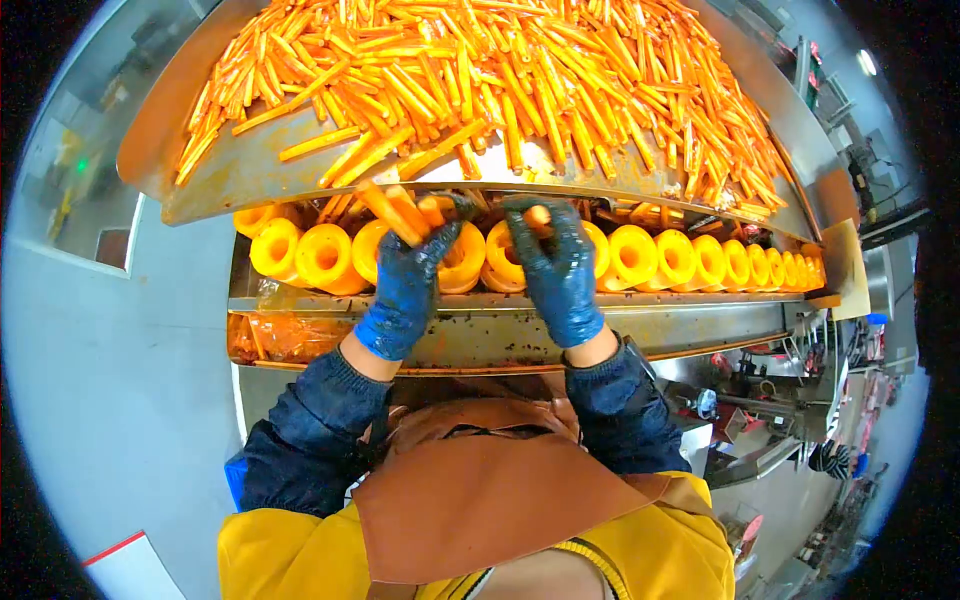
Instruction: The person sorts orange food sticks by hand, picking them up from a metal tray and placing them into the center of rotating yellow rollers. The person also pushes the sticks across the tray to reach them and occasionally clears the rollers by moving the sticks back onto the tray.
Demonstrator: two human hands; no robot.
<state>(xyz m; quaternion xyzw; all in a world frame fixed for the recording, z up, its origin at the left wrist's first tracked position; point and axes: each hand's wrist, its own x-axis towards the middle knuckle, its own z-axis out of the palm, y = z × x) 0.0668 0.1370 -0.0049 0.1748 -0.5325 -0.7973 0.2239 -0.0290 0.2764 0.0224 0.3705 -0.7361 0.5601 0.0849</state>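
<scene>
My left hand, in a blue glove stained dark and wet, is closed around a few glossy orange sticks whose ends point up and left. In a matching glove, my right hand is closed at the fingertips on an orange stick, of which mainly the round end shows. Both hands are over a row of thick yellow-orange hollow cylinders. Behind them, a heap of similar orange sticks covers a sloped metal tray. The gloves hide some cylinders and parts of the held sticks.
A stained metal ledge runs along the front of the cylinders. Orange-smeared plastic lies at its left end. A tan board stands at the row's right end. Machinery fills the right background.
</scene>
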